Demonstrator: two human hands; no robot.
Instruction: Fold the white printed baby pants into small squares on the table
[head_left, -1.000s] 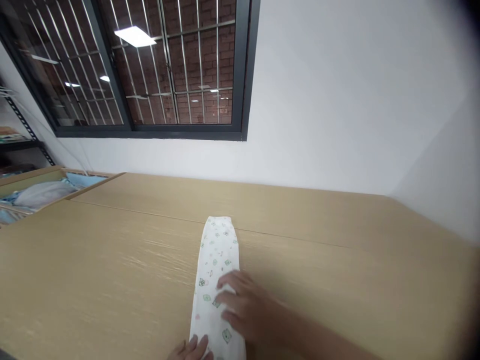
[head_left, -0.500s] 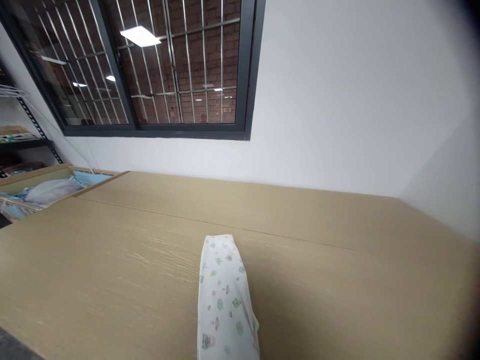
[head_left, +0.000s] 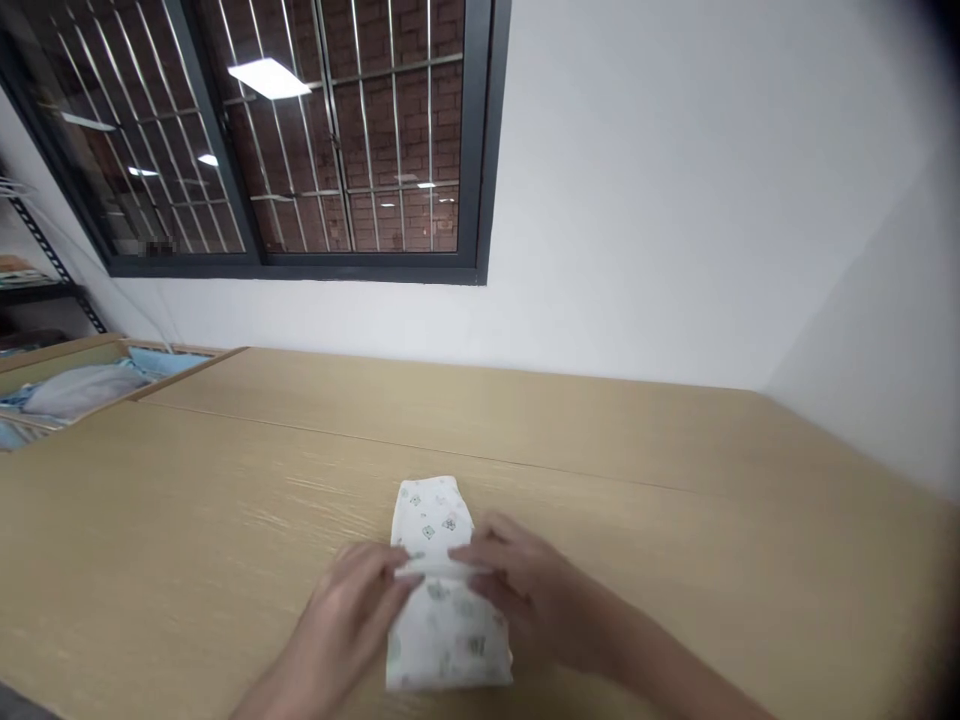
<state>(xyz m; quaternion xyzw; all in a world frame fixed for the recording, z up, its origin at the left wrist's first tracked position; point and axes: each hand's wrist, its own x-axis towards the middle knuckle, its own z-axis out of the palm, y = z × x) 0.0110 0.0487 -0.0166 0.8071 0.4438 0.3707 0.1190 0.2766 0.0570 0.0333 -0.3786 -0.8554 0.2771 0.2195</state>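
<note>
A white cloth [head_left: 431, 515] with small green and grey prints lies as a narrow strip on the wooden tabletop. Its near part is folded over toward the far end, with the folded edge across the middle. My left hand [head_left: 349, 605] pinches the left end of that edge between thumb and fingers. Opposite it, my right hand [head_left: 517, 575] grips the right end the same way. Both hands are somewhat blurred. Whether the cloth is a garment cannot be made out.
The wide wooden table [head_left: 637, 550] reaches back to a white wall [head_left: 637, 190] under a barred window [head_left: 360, 265]. At the left stands a wooden crib-like box [head_left: 187, 372] with blue and white fabric in it. A rack [head_left: 45, 292] is at the far left.
Both my hands have come into view and hold the cloth. Its near part, earlier stretching to the bottom of the picture, is now folded over, so the strip is shorter. The view has shifted slightly.
</note>
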